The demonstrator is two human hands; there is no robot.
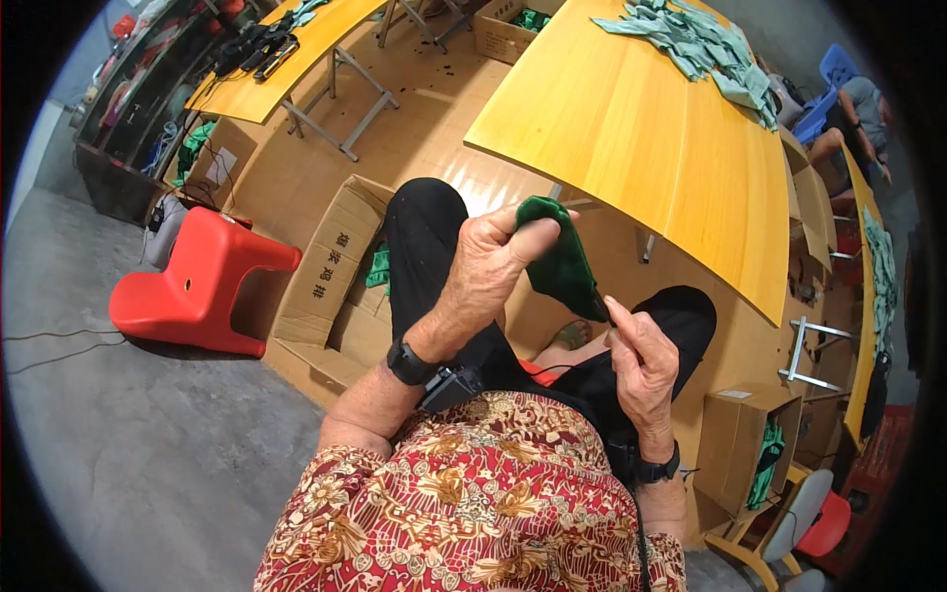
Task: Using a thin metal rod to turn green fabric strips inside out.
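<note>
A dark green, shiny cloth piece [559, 264], shaped like a small pouch, is held up over my lap. My left hand [490, 259] grips its upper left edge, thumb across the front and fingers behind. Close to the cloth's lower right corner, my right hand [643, 370] is closed in a pinch on a thin dark thing that meets the cloth there. Its kind is too small to make out. Between my left leg and the red chair, an open cardboard box [314, 281] stands on the floor with more green cloth [379, 266] inside.
A yellow table [631, 128] with pale green cloth strips [695, 49] stands ahead to the right. A red plastic chair [202, 281] is at my left. Another cardboard box [735, 444] with green cloth sits low right. A person [863, 113] sits at the far right.
</note>
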